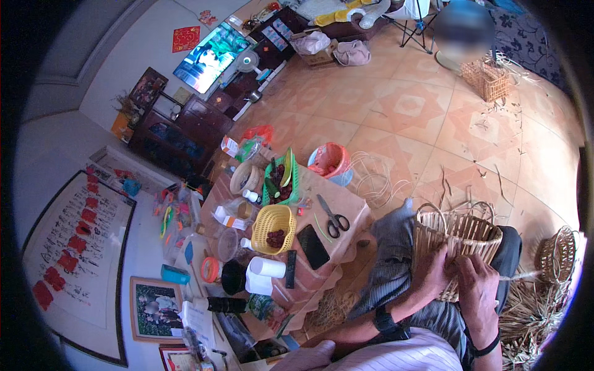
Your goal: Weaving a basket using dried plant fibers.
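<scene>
Half-woven wicker basket (461, 238) in the lower right of the frame, resting on the lap and tipped so that the open rim points toward the upper right, base end down against the two hands. Long axis running from lower left to upper right. Left hand (433, 272) pressed to the basket's near wall at its lower left, fingers curled around the weave, gripping it. Right hand (479, 278) just beside it, at the lower middle of the wall, fingers bent and pinched on a thin pale strand (523, 275) trailing off toward the right edge. Both hands touching the basket, neither clearly nearer; the left more on the body, the right more on the loose strand. Directly right of the basket, near the frame's edge, a smaller openwork basket (557, 253) above a heap of loose reeds (532, 315). Well apart to the left, mid-frame, a low table (352, 204) with scissors (334, 217) and a yellow plastic basket (273, 227).
</scene>
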`<action>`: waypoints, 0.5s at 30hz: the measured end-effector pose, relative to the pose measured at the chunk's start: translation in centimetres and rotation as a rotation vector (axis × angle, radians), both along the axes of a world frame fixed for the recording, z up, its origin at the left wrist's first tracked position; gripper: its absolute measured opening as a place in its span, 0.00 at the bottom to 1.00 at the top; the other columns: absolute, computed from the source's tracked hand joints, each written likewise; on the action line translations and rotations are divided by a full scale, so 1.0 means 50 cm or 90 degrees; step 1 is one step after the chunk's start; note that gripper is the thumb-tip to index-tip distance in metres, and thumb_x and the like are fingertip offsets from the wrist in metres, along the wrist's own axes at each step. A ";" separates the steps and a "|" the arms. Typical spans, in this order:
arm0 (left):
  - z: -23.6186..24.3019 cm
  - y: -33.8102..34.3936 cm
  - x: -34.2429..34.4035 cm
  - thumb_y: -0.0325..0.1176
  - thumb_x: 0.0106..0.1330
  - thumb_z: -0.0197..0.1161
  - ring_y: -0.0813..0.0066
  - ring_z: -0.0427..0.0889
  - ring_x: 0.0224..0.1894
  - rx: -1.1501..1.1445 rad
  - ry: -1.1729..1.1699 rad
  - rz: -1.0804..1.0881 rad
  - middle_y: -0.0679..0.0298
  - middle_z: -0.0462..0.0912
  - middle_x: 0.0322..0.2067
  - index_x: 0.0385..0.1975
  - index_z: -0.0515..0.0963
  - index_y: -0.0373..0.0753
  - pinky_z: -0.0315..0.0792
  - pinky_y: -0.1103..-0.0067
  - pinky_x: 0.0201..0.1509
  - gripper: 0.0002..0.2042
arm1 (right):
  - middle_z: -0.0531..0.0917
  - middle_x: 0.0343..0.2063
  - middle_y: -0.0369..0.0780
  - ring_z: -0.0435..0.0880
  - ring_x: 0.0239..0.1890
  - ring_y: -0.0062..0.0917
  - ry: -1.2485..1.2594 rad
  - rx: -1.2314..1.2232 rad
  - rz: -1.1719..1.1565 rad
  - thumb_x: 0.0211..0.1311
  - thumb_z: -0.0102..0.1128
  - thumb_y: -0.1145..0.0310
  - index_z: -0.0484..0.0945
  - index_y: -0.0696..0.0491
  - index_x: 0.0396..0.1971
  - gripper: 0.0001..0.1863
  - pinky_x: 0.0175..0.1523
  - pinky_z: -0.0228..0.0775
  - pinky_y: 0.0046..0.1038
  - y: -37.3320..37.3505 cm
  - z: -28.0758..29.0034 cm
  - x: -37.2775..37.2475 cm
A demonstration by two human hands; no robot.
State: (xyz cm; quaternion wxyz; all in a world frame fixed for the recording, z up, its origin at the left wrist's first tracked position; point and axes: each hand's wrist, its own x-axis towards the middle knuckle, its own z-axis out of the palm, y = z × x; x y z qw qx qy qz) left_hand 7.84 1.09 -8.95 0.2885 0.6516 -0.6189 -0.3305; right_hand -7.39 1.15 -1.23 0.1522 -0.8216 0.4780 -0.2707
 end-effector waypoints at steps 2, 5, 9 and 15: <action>-0.030 -0.002 -0.013 0.27 0.64 0.67 0.46 0.82 0.48 -0.040 0.042 0.018 0.42 0.82 0.40 0.49 0.74 0.32 0.73 0.61 0.50 0.16 | 0.79 0.30 0.43 0.83 0.29 0.41 -0.041 -0.019 0.013 0.56 0.59 0.74 0.80 0.55 0.40 0.11 0.35 0.75 0.41 0.002 0.003 -0.004; -0.054 0.003 -0.017 0.26 0.64 0.66 0.45 0.81 0.48 -0.073 0.077 0.015 0.43 0.81 0.41 0.52 0.72 0.32 0.73 0.60 0.51 0.18 | 0.79 0.30 0.43 0.83 0.29 0.41 -0.017 -0.032 0.033 0.55 0.60 0.73 0.80 0.56 0.42 0.13 0.35 0.75 0.41 0.001 0.003 -0.008; -0.031 0.011 0.015 0.26 0.69 0.63 0.47 0.83 0.48 0.069 0.212 -0.047 0.45 0.82 0.43 0.55 0.71 0.32 0.76 0.62 0.54 0.17 | 0.78 0.29 0.43 0.83 0.29 0.41 -0.023 -0.027 0.028 0.55 0.60 0.74 0.80 0.55 0.39 0.11 0.34 0.75 0.40 0.000 -0.004 -0.009; 0.015 0.010 0.031 0.28 0.70 0.63 0.40 0.83 0.43 0.026 0.111 -0.075 0.39 0.81 0.38 0.52 0.71 0.32 0.76 0.60 0.46 0.15 | 0.76 0.28 0.42 0.83 0.26 0.40 0.018 -0.027 0.010 0.54 0.62 0.73 0.76 0.53 0.33 0.07 0.31 0.74 0.39 -0.003 -0.018 0.007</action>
